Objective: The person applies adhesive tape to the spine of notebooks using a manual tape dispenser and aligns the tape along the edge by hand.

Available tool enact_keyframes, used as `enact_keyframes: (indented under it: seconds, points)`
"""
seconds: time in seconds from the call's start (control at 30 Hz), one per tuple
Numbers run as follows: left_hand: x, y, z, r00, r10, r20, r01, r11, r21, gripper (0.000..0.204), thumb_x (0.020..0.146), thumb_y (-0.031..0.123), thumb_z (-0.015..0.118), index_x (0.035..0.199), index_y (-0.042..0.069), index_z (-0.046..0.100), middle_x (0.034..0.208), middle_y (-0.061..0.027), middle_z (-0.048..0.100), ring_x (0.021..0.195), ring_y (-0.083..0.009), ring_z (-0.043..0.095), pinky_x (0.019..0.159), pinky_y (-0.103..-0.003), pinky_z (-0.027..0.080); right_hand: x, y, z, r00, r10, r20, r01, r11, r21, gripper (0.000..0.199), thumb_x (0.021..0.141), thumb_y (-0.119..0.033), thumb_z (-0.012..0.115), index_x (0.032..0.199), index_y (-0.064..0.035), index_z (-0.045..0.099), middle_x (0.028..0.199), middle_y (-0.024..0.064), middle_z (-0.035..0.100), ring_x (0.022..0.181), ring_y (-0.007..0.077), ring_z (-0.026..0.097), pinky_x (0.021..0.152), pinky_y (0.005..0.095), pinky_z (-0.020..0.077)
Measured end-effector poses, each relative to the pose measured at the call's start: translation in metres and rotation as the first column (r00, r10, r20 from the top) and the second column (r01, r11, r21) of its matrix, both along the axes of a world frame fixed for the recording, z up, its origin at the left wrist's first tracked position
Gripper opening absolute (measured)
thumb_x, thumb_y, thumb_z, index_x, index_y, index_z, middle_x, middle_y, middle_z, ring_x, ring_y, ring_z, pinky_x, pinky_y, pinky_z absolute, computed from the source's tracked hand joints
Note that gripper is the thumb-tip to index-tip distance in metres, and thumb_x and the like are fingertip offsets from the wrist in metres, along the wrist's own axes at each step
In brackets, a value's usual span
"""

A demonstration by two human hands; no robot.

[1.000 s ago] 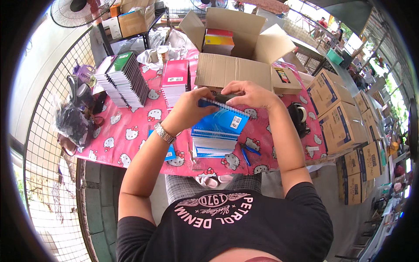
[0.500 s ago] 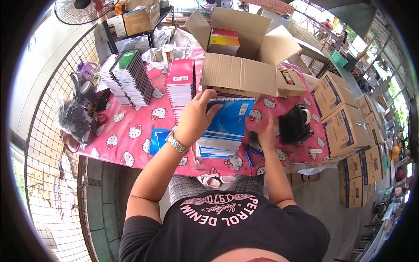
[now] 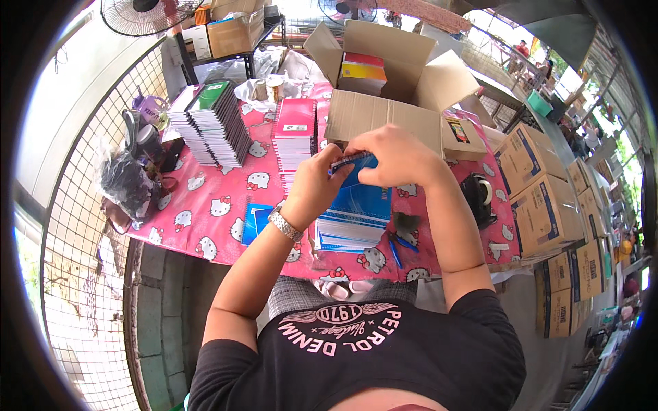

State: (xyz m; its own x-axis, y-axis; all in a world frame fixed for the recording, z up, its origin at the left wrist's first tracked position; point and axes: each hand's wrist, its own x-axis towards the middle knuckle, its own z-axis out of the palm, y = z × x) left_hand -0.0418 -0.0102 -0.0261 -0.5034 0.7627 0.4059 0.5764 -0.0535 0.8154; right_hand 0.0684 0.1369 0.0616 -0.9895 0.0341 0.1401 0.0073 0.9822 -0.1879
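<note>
Pinching 1 blue notebook (image 3: pixel 368 163) at its spiral edge, the left hand (image 3: pixel 315 181) and right hand (image 3: pixel 401 159) nearly meet above a blue stack (image 3: pixel 351 235). Just beyond them, an open carton (image 3: pixel 384 115) crowds forward reach; rightward sit pliers (image 3: pixel 397 251) and a tape dispenser (image 3: pixel 474 200); leftward, pink notebooks (image 3: pixel 295 133).

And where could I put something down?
The pink patterned tablecloth is bare front left, between the crumpled dark plastic bag and flat blue notebooks; narrowly between green-topped and pink-topped notebook stacks. Crowded: around the blue notebook stack, with left hand, right hand, blue-handled tool.
</note>
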Motion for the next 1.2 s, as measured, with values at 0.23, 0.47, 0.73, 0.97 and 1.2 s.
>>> enact_keyframes:
  seconds: [0.23, 0.47, 0.73, 0.97, 1.2]
  points:
    - [-0.004, -0.001, 0.000, 0.975, -0.027, 0.222, 0.034, 0.999, -0.029, 0.020, 0.091, 0.011, 0.070, 0.096, 0.002, 0.053, 0.077, -0.0057, 0.059, 0.065, -0.0103, 0.062, 0.048, -0.027, 0.056, -0.005, 0.021, -0.034, 0.979, 0.055, -0.195, -0.100, 0.968, -0.229, 0.021, 0.079, -0.018, 0.074, 0.098, -0.0100, 0.070, 0.094, 0.0063, 0.071, 0.096, 0.0256, 0.063, 0.099, 0.0400, 0.0387]
    - [0.002, -0.003, 0.001, 0.985, -0.016, 0.174, 0.019, 1.000, -0.021, 0.020, 0.091, 0.012, 0.070, 0.096, 0.001, 0.055, 0.085, -0.0062, 0.059, 0.067, -0.0087, 0.062, 0.049, -0.026, 0.056, -0.005, 0.026, -0.057, 0.968, -0.009, -0.250, -0.036, 0.984, -0.176, 0.015, 0.092, -0.028, 0.067, 0.096, -0.0140, 0.069, 0.099, -0.0016, 0.066, 0.110, 0.0180, 0.056, 0.112, 0.0526, 0.0158]
    - [-0.001, -0.006, -0.008, 0.987, 0.084, 0.134, -0.072, 0.993, -0.097, 0.022, 0.095, 0.019, 0.067, 0.098, 0.000, 0.057, 0.080, -0.0087, 0.061, 0.063, -0.0110, 0.064, 0.047, -0.027, 0.053, 0.004, 0.009, -0.050, 0.976, -0.075, -0.205, 0.016, 0.961, -0.276, 0.020, 0.091, -0.032, 0.068, 0.104, -0.0164, 0.065, 0.104, -0.0031, 0.064, 0.119, 0.0168, 0.054, 0.115, 0.0629, 0.0004]
    - [0.009, -0.009, -0.017, 0.909, 0.001, 0.416, -0.054, 0.992, 0.115, 0.022, 0.092, 0.019, 0.072, 0.099, 0.001, 0.060, 0.090, -0.0055, 0.063, 0.069, -0.0083, 0.064, 0.051, -0.024, 0.056, 0.002, 0.007, -0.048, 0.982, -0.081, -0.171, 0.033, 0.963, -0.266, 0.016, 0.093, -0.029, 0.067, 0.099, -0.0152, 0.063, 0.106, -0.0029, 0.063, 0.121, 0.0167, 0.052, 0.113, 0.0653, -0.0014]
    - [0.007, -0.012, -0.015, 0.910, 0.004, 0.414, -0.033, 0.998, 0.062, 0.027, 0.087, 0.020, 0.078, 0.102, 0.000, 0.068, 0.078, -0.0011, 0.066, 0.066, -0.0047, 0.061, 0.052, -0.022, 0.053, -0.002, 0.015, -0.060, 0.967, -0.053, -0.249, 0.019, 0.990, -0.136, 0.020, 0.100, -0.028, 0.056, 0.092, -0.0148, 0.067, 0.099, -0.0031, 0.065, 0.121, 0.0179, 0.053, 0.113, 0.0641, -0.0042]
